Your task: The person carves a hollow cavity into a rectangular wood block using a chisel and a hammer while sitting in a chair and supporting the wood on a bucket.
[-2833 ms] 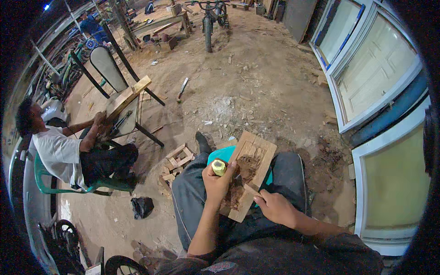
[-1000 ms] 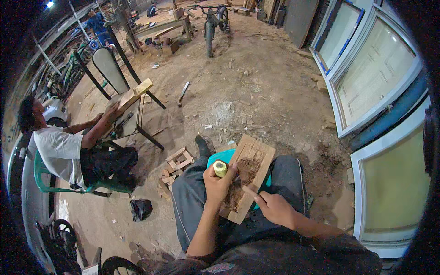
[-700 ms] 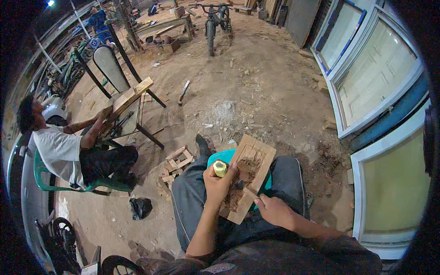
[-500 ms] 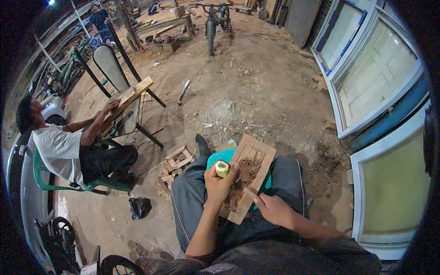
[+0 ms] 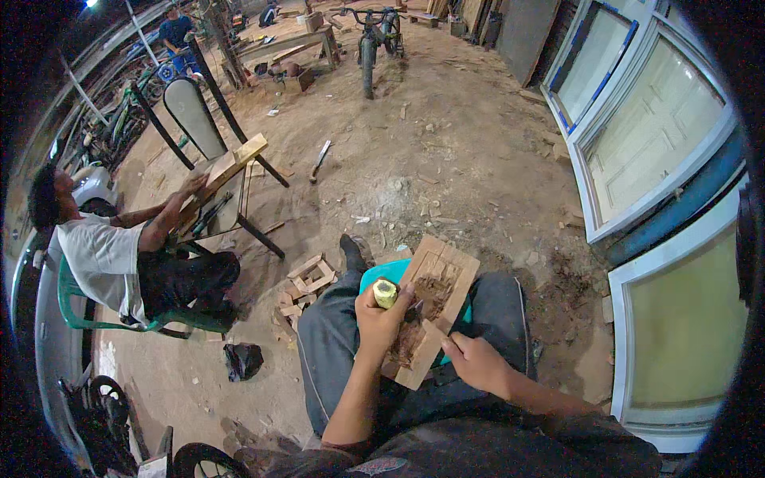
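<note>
A rectangular wooden board (image 5: 462,275) with a hollowed, chip-filled recess (image 5: 431,295) lies slanted across my lap. My left hand (image 5: 379,320) is closed around a tool with a yellow, faceted handle (image 5: 386,294), which looks like a chisel; its end points up at me and its blade is mostly hidden. Beside the board's lower right edge, my right hand (image 5: 480,365) grips a short, flat piece of pale wood (image 5: 434,331) whose tip reaches over the recess. The rest of that piece is hidden in my fingers.
Under the board shows a teal surface (image 5: 374,275). Small wooden frames (image 5: 312,276) and a black plastic bag (image 5: 242,362) lie left of my legs. A seated person (image 5: 103,255) handles a plank (image 5: 231,163) on a chair. White-framed panels (image 5: 677,319) lean at right; a bicycle (image 5: 368,56) stands ahead.
The yellow handle has tilted very slightly, and the tip of the pale wood piece has shifted a little over the recess. The board stays in place.
</note>
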`<state>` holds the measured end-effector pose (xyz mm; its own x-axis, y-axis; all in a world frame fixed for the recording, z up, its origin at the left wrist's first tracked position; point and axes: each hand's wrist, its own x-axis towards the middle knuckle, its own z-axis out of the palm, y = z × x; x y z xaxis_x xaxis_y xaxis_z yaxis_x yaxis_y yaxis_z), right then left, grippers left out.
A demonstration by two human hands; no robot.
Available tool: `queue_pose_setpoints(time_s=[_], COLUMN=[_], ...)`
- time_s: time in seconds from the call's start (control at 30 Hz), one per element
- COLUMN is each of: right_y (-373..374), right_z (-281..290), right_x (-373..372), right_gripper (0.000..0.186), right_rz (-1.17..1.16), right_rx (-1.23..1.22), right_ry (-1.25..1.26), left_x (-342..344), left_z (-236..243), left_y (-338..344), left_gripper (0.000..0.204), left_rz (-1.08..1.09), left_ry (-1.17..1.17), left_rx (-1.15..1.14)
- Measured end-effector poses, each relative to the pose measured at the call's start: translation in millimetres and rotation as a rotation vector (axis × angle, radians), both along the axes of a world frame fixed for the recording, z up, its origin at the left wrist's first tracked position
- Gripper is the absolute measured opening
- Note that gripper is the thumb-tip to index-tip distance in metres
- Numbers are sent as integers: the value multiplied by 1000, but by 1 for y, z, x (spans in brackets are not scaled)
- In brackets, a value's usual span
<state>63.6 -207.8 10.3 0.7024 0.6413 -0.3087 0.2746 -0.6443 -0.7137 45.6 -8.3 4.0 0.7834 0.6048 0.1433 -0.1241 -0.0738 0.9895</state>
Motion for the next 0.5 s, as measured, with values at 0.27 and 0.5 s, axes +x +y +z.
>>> queue_pose_setpoints(time_s=[0.27, 0.5], right_y=[-5, -2], right_z=[-10, -8], right_x=[-1, -3], right_gripper=[40, 42], right_rz=[47, 72], right_rx=[-73, -101], right_ry=[-83, -63], left_x=[0, 0], left_z=[3, 3], left_y=[-1, -2], left_gripper=[23, 23], left_rz=[-21, 0], left_ry=[-15, -26], left_rx=[-19, -41])
